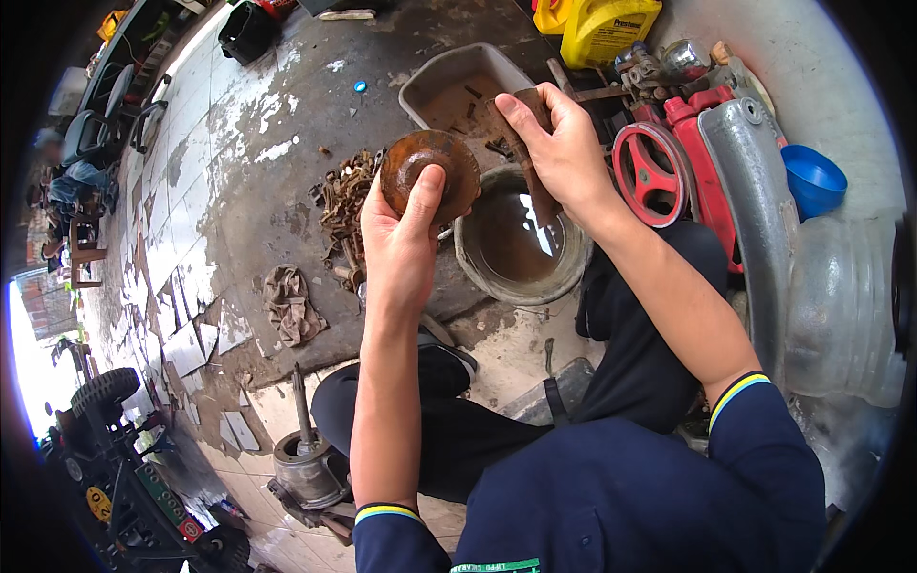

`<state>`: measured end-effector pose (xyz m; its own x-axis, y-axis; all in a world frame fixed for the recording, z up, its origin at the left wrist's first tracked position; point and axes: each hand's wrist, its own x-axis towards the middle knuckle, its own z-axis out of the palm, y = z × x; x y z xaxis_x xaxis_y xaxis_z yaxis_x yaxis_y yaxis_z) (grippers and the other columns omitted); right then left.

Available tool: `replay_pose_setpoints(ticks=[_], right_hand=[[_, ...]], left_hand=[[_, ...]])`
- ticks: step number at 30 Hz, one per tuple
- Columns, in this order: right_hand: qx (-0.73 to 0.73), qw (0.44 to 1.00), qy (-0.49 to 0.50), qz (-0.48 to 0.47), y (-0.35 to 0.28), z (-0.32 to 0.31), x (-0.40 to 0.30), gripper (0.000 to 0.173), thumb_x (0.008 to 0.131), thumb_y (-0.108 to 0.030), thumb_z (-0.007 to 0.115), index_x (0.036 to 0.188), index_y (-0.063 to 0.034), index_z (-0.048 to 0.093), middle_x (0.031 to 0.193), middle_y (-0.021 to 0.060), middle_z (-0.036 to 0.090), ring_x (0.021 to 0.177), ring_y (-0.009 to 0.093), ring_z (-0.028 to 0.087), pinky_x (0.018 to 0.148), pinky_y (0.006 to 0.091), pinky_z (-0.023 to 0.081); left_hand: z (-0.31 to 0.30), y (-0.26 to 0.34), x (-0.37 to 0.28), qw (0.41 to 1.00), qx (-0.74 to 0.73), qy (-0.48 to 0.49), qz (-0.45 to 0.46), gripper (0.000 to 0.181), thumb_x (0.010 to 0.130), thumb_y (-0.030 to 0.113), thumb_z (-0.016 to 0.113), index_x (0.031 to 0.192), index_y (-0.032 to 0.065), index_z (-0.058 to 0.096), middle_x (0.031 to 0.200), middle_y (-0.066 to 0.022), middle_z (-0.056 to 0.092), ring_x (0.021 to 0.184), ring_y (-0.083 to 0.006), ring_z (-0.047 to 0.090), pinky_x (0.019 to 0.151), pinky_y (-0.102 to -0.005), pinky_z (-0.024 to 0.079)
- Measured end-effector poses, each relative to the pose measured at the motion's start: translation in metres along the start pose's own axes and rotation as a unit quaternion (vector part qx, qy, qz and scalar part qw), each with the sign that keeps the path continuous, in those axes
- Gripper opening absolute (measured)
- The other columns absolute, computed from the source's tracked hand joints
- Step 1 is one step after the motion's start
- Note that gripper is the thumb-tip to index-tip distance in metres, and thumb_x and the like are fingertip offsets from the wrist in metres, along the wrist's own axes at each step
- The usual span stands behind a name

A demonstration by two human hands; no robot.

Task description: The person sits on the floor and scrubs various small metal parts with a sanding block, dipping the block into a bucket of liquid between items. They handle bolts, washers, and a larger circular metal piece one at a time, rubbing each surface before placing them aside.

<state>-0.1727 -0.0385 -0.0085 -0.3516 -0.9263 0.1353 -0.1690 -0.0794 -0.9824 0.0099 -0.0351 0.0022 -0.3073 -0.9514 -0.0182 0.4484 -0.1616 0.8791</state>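
My left hand (401, 240) grips a rusty, wet-looking round metal disc (461, 172) with a raised centre, the thumb pressed across its face. In my right hand (569, 154) is a worn brown strip (542, 204), pinched between thumb and fingers; its material is unclear, perhaps sandpaper. The strip hangs beside the disc, apart from it, over a round bucket (467, 268) of murky water. Beyond the bucket stands a grey rectangular basin (421, 75) with brown liquid and several bolts. A heap of rusty bolts (340, 204) lies on the floor left of the disc.
A crumpled rag (294, 304) and broken tiles (186, 351) lie to the left. Near my left knee stands a cylindrical metal part (308, 473). To the right are a red handwheel (621, 172), a blue bowl-like container (813, 179) and a yellow Prestone jug (609, 32).
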Motion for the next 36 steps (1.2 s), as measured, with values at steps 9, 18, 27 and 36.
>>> replay_pose_setpoints(ticks=[9,18,27,36], right_hand=[[0.071,0.996,-0.023,0.049,0.013,0.005,0.005,0.029,0.099,-0.027,0.062,0.104,0.0009,0.061,0.093,0.0048,0.067,0.087,0.010,0.059,0.079,0.0278,0.048],[0.065,0.997,-0.044,-0.028,0.010,0.009,0.001,0.021,0.095,-0.017,0.062,0.105,0.0015,0.062,0.095,0.0067,0.069,0.090,0.013,0.062,0.083,0.0292,0.049],[-0.055,0.987,-0.102,-0.112,-0.004,0.011,-0.006,0.025,0.088,-0.022,0.072,0.097,-0.0001,0.063,0.088,0.0140,0.066,0.081,0.028,0.065,0.073,0.0364,0.050],[-0.079,0.987,-0.075,-0.114,-0.010,0.011,-0.011,0.025,0.087,-0.022,0.072,0.095,-0.0009,0.062,0.085,0.0141,0.066,0.078,0.029,0.066,0.070,0.0360,0.051]], left_hand=[[0.005,-0.001,0.005,0.996,0.080,0.035,-0.023,0.047,0.089,0.012,0.074,0.125,0.0042,0.044,0.098,-0.0081,0.067,0.083,-0.0181,0.069,0.066,-0.0265,0.053],[-0.001,-0.012,0.008,0.988,0.120,0.084,-0.057,0.037,0.094,0.014,0.067,0.123,0.0065,0.046,0.104,-0.0061,0.066,0.089,-0.0164,0.069,0.067,-0.0252,0.053],[0.006,-0.011,0.008,0.989,0.094,0.112,-0.017,0.027,0.095,0.017,0.067,0.119,0.0061,0.058,0.107,-0.0029,0.066,0.094,-0.0106,0.064,0.080,-0.0259,0.052],[-0.003,-0.021,0.009,0.992,0.086,0.086,-0.032,0.024,0.097,0.018,0.064,0.117,0.0038,0.063,0.109,-0.0044,0.067,0.101,-0.0138,0.064,0.091,-0.0311,0.054]])
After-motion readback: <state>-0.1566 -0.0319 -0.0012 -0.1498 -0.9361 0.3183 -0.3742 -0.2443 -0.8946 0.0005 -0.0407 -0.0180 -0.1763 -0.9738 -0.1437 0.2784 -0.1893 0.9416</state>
